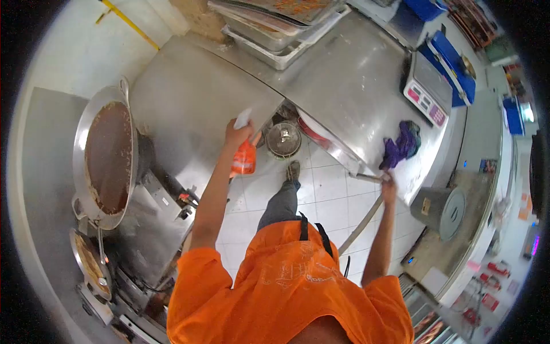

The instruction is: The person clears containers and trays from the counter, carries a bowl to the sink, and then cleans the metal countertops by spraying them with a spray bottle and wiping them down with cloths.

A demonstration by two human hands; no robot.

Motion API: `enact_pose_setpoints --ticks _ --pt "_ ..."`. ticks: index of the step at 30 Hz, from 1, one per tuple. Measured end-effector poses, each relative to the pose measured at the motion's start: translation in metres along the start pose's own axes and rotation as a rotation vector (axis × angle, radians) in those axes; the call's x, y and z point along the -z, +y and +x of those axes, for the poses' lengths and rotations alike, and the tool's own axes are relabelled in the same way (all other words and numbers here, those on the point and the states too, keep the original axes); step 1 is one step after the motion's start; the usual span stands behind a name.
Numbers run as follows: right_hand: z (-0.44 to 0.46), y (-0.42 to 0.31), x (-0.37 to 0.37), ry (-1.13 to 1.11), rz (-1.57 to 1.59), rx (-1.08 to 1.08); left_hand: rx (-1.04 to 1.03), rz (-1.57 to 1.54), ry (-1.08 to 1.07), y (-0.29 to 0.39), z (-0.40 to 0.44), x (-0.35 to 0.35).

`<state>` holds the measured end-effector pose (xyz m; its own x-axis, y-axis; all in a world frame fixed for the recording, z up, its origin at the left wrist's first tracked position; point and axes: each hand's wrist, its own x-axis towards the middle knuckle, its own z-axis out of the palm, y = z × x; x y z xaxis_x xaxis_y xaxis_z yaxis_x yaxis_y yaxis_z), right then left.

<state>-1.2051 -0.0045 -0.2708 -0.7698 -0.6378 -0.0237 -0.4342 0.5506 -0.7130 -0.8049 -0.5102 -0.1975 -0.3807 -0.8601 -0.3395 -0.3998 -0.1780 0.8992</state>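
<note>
My left hand (236,136) is closed around an orange bottle (244,158) with a white top, held over the edge of the steel counter (195,97). The bottle looks like a spray bottle. On the right, my right hand (389,186) is at the near edge of the steel worktop (349,74). Its fingers are closed on the lower end of a crumpled purple cloth (402,144) lying there.
A large pan of brown food (107,155) stands at the left. Stacked trays (281,57) are at the back, a scale (427,92) at the right. A pot (283,140) stands below the counters. A lidded grey bin (440,212) is beyond my right hand. A long pole (362,225) slants below it.
</note>
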Motion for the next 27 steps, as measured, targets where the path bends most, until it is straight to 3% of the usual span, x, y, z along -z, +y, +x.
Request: enact_pose_setpoints --ticks 1,2,3,4,5,6,8,10,12,15,18,20,21,22,23,25,26,27 --pt "-0.011 0.08 -0.032 -0.122 0.027 0.107 0.035 0.0 0.03 0.031 0.001 -0.013" --pt "-0.034 0.043 -0.043 -0.193 0.134 -0.057 0.063 0.007 0.055 0.071 0.003 -0.022" --pt "-0.045 -0.025 -0.032 -0.365 -0.186 -0.227 0.065 -0.029 0.058 0.075 0.018 -0.028" --pt "-0.059 -0.011 -0.047 -0.326 -0.084 -0.17 0.067 -0.064 0.061 0.08 0.034 -0.034" --pt "-0.082 0.006 -0.059 -0.282 0.024 -0.117 0.04 -0.142 0.046 0.059 0.069 -0.04" --pt "-0.096 0.004 -0.058 -0.338 0.061 -0.261 0.009 -0.217 0.027 0.046 0.099 -0.04" --pt "-0.12 0.002 -0.054 -0.421 0.078 -0.454 -0.007 -0.122 -0.041 0.046 0.136 -0.022" --pt "-0.144 0.007 -0.04 -0.484 0.131 -0.537 0.036 -0.16 -0.002 0.014 0.196 -0.009" --pt "-0.161 0.016 -0.028 -0.541 0.189 -0.635 -0.072 0.028 0.076 0.024 0.217 0.016" --pt "-0.156 0.022 -0.016 -0.647 0.117 -0.82 -0.135 0.256 0.207 0.028 0.277 0.066" --pt "-0.121 0.021 -0.009 -0.64 0.261 -0.911 -0.307 0.155 0.176 -0.001 0.352 0.124" --pt "-0.097 0.014 -0.007 -0.635 0.152 -0.8 -0.263 0.087 0.163 0.006 0.349 0.127" --pt "-0.078 0.004 -0.009 -0.633 0.131 -0.839 -0.134 0.105 0.181 0.047 0.319 0.117" --pt "-0.069 0.016 -0.014 -0.638 0.126 -0.678 -0.008 0.123 0.194 0.074 0.299 0.106" --pt "-0.067 0.033 -0.018 -0.63 0.126 -0.524 0.231 -0.466 0.115 0.042 0.302 0.102" --pt "-0.043 0.007 -0.02 -0.554 0.234 -0.569 0.303 -0.332 -0.073 0.034 0.292 0.058" --pt "-0.027 -0.024 -0.017 -0.558 0.215 -0.606 0.074 0.374 -0.143 0.067 0.249 0.028" --pt "-0.012 -0.045 -0.017 -0.568 0.201 -0.637 -0.016 0.363 -0.16 0.098 0.203 -0.001"
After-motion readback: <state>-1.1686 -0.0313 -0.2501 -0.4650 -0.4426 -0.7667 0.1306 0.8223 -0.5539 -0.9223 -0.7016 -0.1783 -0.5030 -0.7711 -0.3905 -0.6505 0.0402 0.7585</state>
